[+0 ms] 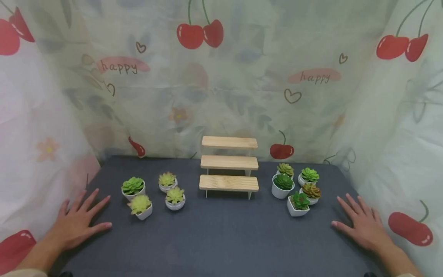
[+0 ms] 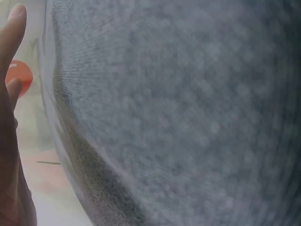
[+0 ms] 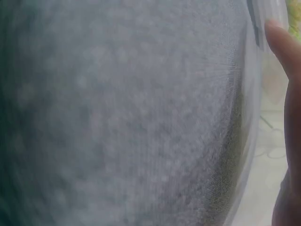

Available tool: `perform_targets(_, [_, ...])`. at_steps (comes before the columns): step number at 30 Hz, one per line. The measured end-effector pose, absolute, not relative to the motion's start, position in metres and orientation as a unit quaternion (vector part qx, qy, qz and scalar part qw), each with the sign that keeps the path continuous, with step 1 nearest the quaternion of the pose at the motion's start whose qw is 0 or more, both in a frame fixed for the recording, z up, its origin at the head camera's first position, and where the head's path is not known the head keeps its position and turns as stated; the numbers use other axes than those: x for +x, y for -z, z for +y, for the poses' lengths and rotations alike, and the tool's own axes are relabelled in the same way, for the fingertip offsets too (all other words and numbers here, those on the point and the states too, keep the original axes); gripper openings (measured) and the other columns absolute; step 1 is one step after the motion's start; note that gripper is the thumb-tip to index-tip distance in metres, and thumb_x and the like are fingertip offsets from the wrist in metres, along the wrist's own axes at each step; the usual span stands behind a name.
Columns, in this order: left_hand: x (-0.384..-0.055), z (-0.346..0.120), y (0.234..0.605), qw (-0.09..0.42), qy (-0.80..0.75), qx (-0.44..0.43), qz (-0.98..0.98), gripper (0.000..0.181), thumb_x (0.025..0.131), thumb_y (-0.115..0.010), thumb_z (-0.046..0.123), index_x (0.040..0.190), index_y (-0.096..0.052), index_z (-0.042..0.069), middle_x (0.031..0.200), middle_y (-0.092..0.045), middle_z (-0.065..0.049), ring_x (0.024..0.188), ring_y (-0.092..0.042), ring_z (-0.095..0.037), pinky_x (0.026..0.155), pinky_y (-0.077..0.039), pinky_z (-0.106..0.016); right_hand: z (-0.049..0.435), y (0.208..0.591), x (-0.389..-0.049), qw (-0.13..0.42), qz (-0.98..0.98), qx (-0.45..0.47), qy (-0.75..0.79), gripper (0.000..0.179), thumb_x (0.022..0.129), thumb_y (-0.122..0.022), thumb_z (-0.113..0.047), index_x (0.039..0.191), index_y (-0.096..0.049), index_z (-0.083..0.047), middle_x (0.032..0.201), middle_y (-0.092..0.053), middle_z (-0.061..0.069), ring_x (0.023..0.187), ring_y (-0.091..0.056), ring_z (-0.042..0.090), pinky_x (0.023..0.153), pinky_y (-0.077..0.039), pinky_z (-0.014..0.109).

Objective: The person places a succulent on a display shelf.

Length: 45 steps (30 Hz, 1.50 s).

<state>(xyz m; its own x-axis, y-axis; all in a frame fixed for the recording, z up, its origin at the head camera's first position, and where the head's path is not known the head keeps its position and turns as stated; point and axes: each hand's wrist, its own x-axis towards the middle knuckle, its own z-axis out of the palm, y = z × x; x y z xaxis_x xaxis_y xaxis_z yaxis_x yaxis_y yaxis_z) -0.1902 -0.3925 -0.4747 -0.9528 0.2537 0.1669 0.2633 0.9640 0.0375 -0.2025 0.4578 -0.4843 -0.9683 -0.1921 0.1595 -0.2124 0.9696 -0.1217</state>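
My left hand lies at the left edge of the dark table with its fingers spread and nothing in them. Nearest to it are two potted succulents, a bright green one and a yellow-green one. Over at the right edge, my right hand has its fingers spread too and holds nothing. Closest to that hand are a brownish succulent and a dark green succulent in a square white pot. In the left wrist view the fingers show beside the grey cloth.
A three-step wooden stand stands at the back middle. Two pale succulents sit left of it. Right of it, a dark green succulent and others cluster. Printed curtains enclose the back and sides of the table.
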Motion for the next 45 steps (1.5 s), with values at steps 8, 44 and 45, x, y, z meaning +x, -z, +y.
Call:
perform_targets(8, [-0.189,-0.386,0.465,0.181,0.041,-0.185,-0.965,0.076,0.082,-0.069,0.057,0.145,-0.046,0.022,0.155,-0.027,-0.014,0.141,-0.016,-0.041,0.096,-0.019,-0.068,0.447,0.465,-0.195,0.219,-0.961,0.141,-0.088,0.059,0.084,-0.076,-0.029,0.131,-0.055,-0.001,0.129,-0.052,0.029,0.119,-0.043,0.047,0.097,-0.03,0.065])
perform_targets(44, [-0.168,-0.251,0.424,0.33,0.346,-0.23,-0.848,0.053,0.068,-0.085,-0.003,0.117,-0.068,0.009,0.112,-0.067,-0.002,0.102,-0.057,-0.005,0.086,-0.04,-0.013,0.331,0.466,-0.167,0.334,-0.868,-0.088,-0.356,0.024,0.091,-0.071,-0.014,0.113,-0.068,-0.006,0.104,-0.07,0.01,0.081,-0.048,-0.019,0.071,-0.041,0.011])
perform_targets(45, [-0.168,-0.247,0.425,0.324,0.355,-0.221,-0.849,0.052,0.069,-0.084,-0.003,0.117,-0.068,0.01,0.112,-0.067,-0.001,0.1,-0.057,-0.004,0.084,-0.041,-0.013,0.328,0.466,-0.167,0.327,-0.863,-0.096,-0.373,0.024,0.091,-0.07,-0.014,0.113,-0.068,-0.006,0.105,-0.069,0.011,0.082,-0.049,-0.019,0.072,-0.04,0.009])
